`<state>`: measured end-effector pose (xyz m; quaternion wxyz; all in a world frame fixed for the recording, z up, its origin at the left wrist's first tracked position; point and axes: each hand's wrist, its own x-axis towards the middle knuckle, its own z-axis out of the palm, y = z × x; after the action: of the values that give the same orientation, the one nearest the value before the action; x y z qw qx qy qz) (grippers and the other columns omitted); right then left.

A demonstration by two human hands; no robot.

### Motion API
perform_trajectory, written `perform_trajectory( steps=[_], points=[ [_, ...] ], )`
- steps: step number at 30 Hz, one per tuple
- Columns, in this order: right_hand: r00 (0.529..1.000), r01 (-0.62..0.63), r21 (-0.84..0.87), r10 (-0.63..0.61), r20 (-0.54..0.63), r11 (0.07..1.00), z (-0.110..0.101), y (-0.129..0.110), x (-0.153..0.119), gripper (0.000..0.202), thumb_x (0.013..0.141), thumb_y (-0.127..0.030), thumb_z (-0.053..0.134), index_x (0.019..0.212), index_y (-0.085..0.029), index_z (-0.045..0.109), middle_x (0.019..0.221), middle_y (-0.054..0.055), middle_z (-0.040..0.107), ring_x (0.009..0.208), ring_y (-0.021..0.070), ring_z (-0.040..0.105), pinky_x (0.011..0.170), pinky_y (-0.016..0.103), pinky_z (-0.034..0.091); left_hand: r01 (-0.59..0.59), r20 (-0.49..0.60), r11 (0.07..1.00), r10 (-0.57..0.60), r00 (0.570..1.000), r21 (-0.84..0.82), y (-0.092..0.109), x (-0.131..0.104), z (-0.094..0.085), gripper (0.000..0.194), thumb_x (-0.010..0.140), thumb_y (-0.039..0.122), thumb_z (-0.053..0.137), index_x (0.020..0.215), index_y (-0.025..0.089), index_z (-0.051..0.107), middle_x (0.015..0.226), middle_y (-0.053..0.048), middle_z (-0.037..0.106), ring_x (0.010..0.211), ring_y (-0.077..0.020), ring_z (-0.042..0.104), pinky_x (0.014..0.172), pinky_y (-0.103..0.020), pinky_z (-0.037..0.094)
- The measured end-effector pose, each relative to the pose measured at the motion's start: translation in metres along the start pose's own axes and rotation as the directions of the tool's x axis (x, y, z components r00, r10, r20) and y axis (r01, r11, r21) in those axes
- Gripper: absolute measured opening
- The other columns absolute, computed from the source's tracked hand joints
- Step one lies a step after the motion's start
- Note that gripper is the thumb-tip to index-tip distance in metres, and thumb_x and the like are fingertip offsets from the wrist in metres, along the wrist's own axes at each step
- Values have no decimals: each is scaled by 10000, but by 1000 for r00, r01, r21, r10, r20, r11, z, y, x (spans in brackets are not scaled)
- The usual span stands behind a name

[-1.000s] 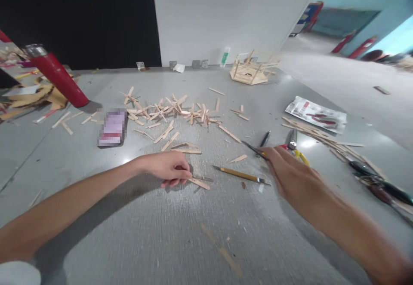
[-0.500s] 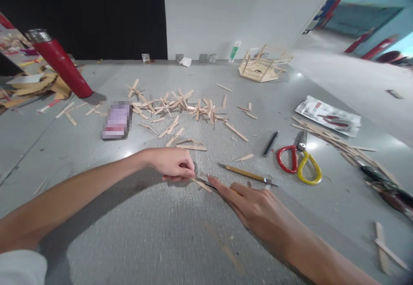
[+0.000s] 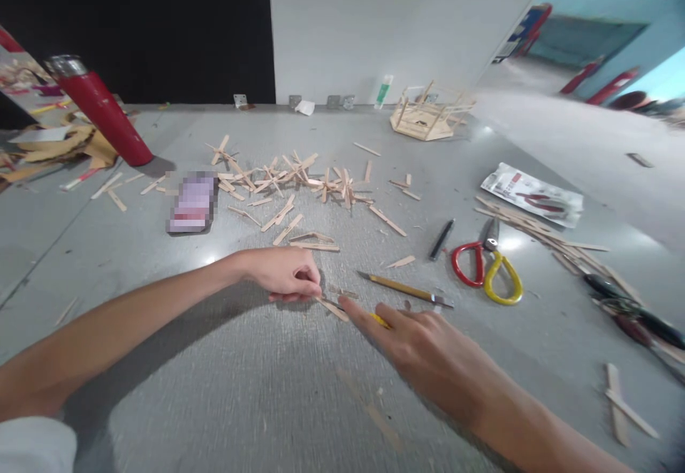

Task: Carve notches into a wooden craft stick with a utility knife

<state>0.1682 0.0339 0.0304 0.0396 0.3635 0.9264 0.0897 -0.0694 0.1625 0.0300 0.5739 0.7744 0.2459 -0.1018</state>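
My left hand is closed with its fingertips pinching the end of a flat wooden stick against the grey table. My right hand is wrapped round a yellow-handled knife, its index finger stretched along the tool. The knife's dark blade points left and lies at the stick, close to my left fingertips. Just beyond my right hand lies a wooden-handled craft knife. Scissors with one red and one yellow handle rest to its right, beside a black pen-like tool.
Loose wooden sticks lie scattered beyond my hands. A phone and a red bottle are at the left. Towards the back right stand a small wooden frame and a glue tube. A plastic packet lies at the right.
My right hand and the knife have shifted slightly left along the stick, and more of the yellow handle shows. My left hand keeps its grip. The view has moved a little.
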Motion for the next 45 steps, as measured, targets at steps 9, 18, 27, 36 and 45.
perform_trajectory(
  steps=[9,18,27,36,45],
  points=[
    [995,8,-185,10,95,983,-22,-12,10,647,772,-2,517,1401,-142,462,756,3,668,539,158,650,478,305,417,-13,-17,999,12,1000,-38,-3,1,2,287,914,233,526,641,150,551,487,39,534,341,-57,459,389,-155,367],
    [995,-41,-82,48,84,996,-17,0,13,610,799,5,522,1377,-183,467,721,-29,668,542,139,641,489,295,352,-47,7,998,47,999,-47,-10,2,1,319,926,315,536,653,151,544,513,28,547,361,-62,478,400,-161,367],
    [998,-26,-135,33,48,991,-21,-2,12,579,828,-17,515,1377,-192,461,720,-25,668,533,124,619,493,293,353,-39,8,998,40,999,-40,-7,1,0,333,934,321,540,649,148,549,510,27,549,361,-58,479,409,-158,367],
    [994,-79,-70,84,65,994,10,5,4,613,871,-36,509,1454,-190,392,764,-28,655,533,111,602,479,273,323,39,-63,986,-50,997,-161,-8,2,0,238,901,368,613,807,153,575,548,24,590,381,-92,546,352,-157,292],
    [995,-98,68,96,40,993,19,5,6,539,828,33,417,1325,-172,457,802,-5,646,593,135,590,525,286,309,61,-66,986,-72,995,-155,-8,4,1,302,889,393,644,734,170,509,541,18,593,366,-95,541,353,-170,311]
  ],
)
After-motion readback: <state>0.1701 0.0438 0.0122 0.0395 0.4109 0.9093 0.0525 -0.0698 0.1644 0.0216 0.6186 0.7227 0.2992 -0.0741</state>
